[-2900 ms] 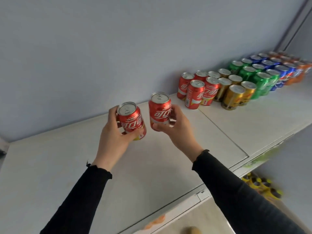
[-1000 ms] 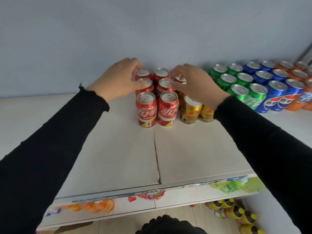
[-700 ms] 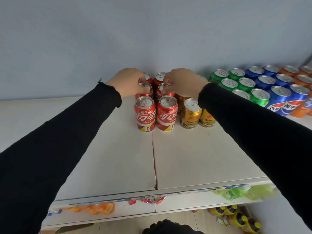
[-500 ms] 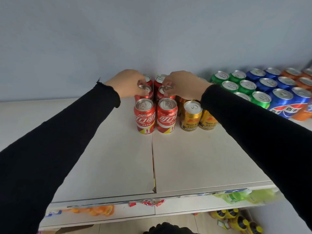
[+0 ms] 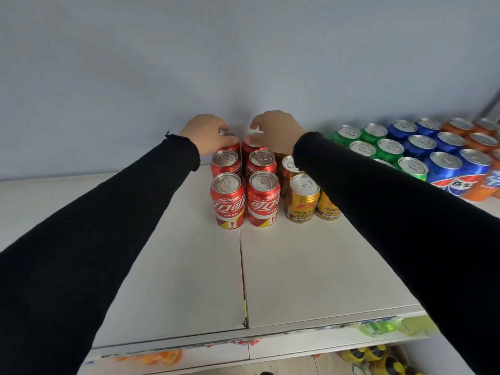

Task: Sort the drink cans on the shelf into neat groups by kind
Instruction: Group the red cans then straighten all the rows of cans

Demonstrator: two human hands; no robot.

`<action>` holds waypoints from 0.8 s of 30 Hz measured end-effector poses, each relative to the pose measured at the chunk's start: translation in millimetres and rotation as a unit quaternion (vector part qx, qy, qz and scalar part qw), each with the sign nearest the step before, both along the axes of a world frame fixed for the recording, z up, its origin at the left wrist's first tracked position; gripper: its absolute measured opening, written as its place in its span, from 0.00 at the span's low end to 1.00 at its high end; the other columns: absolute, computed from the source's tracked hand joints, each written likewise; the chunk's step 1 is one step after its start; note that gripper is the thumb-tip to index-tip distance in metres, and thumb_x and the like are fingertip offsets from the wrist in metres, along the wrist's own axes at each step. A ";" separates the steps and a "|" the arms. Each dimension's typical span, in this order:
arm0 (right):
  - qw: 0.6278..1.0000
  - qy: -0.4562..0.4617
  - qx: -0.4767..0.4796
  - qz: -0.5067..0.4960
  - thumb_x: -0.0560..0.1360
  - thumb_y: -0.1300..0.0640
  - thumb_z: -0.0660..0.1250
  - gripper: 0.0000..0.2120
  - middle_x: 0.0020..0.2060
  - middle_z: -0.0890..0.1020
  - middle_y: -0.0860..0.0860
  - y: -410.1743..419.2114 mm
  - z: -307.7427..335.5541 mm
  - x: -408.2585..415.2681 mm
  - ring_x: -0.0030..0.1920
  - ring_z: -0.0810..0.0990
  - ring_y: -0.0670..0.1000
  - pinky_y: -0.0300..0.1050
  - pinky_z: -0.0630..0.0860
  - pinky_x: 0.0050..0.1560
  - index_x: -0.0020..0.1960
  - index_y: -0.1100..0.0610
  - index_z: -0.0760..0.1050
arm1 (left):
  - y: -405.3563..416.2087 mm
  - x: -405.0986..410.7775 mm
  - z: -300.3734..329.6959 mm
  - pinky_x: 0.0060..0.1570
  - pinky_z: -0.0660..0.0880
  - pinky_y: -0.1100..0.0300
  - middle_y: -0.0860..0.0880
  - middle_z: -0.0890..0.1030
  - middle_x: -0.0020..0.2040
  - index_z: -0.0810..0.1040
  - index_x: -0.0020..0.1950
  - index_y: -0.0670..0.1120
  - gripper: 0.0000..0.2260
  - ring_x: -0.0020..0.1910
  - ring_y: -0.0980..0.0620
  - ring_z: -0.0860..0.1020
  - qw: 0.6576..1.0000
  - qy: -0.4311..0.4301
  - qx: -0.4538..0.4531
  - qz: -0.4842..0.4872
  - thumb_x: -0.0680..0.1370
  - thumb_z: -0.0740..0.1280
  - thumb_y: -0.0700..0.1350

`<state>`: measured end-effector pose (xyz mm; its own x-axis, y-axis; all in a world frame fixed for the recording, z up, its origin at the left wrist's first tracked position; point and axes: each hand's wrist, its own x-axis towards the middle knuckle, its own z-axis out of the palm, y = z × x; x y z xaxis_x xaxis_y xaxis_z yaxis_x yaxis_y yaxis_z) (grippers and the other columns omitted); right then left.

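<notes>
Fingers of your left hand [image 5: 204, 136] curl down over the rim of the back-left red can [image 5: 230, 145], gripping its top; thumb side hidden behind the knuckles. Fingers of your right hand [image 5: 276, 131] arch above the back-right red can [image 5: 250, 144], tips spread a little and bent; whether they touch the lid or sit just over it, cannot tell. Both sleeves [image 5: 113, 226] black, reaching in from the near corners.

Left stretch of the white shelf [image 5: 176, 266]: bare board, seam running front to back near the middle.

Red cans [image 5: 244, 185]: six, upright, two columns by three rows, packed touching, back pair against the blue-grey wall [image 5: 243, 50]. Front pair shows white script and a yellow patch at the base.

Gold cans [image 5: 301, 201]: just beside the red block on its right, upright, front one labelled "Wealth"; rows behind partly hidden by your right forearm, count unclear.

Green cans [image 5: 389, 150]: next to the right, upright, in rows, some covered by the sleeve.

Blue cans [image 5: 443, 169]: right of green, front one with a red-white-blue logo.

Orange cans [image 5: 479, 136]: far right, cut off by the frame edge.

Below the shelf's front lip: a blurred green bottle [image 5: 384, 327] and yellow-capped bottles [image 5: 378, 359] lower right, something orange lower left, too smeared to name
</notes>
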<state>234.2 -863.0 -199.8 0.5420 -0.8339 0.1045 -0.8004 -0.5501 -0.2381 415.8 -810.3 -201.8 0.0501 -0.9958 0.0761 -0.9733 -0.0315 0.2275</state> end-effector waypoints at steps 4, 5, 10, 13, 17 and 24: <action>0.999 0.038 -0.006 0.003 0.78 0.48 0.65 0.18 0.58 0.82 0.55 -5.1 -6.0 8.6 0.59 0.79 0.57 0.52 0.75 0.61 0.62 0.58 0.80 | -7.2 5.6 -5.3 0.50 0.71 0.53 0.44 0.82 0.56 0.83 0.60 0.44 0.18 0.55 0.44 0.78 1.000 -0.013 -0.010 -0.017 0.79 0.67 0.56; 0.999 0.038 -0.009 0.004 0.78 0.48 0.65 0.18 0.57 0.82 0.56 -5.5 -7.5 9.0 0.58 0.79 0.58 0.52 0.75 0.61 0.62 0.58 0.80 | -8.2 6.9 -5.2 0.50 0.69 0.55 0.44 0.82 0.57 0.82 0.61 0.45 0.18 0.56 0.44 0.78 1.000 -0.013 -0.008 -0.018 0.79 0.67 0.55; 1.000 0.003 0.013 0.006 0.79 0.49 0.66 0.21 0.66 0.77 0.53 -4.5 -8.4 -0.3 0.65 0.75 0.56 0.49 0.70 0.65 0.70 0.54 0.75 | -13.0 5.3 -1.3 0.54 0.69 0.55 0.44 0.79 0.64 0.78 0.68 0.45 0.21 0.61 0.44 0.76 0.999 -0.018 0.021 -0.024 0.79 0.67 0.55; 0.995 -0.099 0.032 0.001 0.78 0.49 0.68 0.22 0.66 0.76 0.52 0.0 0.3 -30.7 0.63 0.75 0.52 0.44 0.70 0.61 0.71 0.51 0.73 | -9.8 -7.8 5.7 0.61 0.69 0.51 0.43 0.75 0.67 0.73 0.72 0.47 0.26 0.64 0.42 0.74 1.000 -0.004 -0.007 -0.027 0.78 0.67 0.58; 0.995 -0.101 0.000 -0.015 0.77 0.47 0.70 0.19 0.60 0.80 0.49 17.2 14.8 -95.8 0.59 0.76 0.49 0.43 0.71 0.58 0.67 0.50 0.77 | 10.0 -60.6 21.0 0.59 0.69 0.55 0.48 0.75 0.64 0.74 0.71 0.49 0.24 0.63 0.47 0.74 0.987 0.013 -0.069 -0.145 0.79 0.66 0.59; 0.996 0.083 -0.012 -0.008 0.74 0.41 0.70 0.20 0.56 0.81 0.45 56.9 7.9 -173.2 0.55 0.77 0.50 0.51 0.74 0.56 0.64 0.44 0.77 | 26.7 -134.0 0.2 0.51 0.74 0.51 0.52 0.75 0.55 0.77 0.65 0.53 0.22 0.55 0.48 0.75 0.950 -0.105 0.018 -0.294 0.76 0.65 0.63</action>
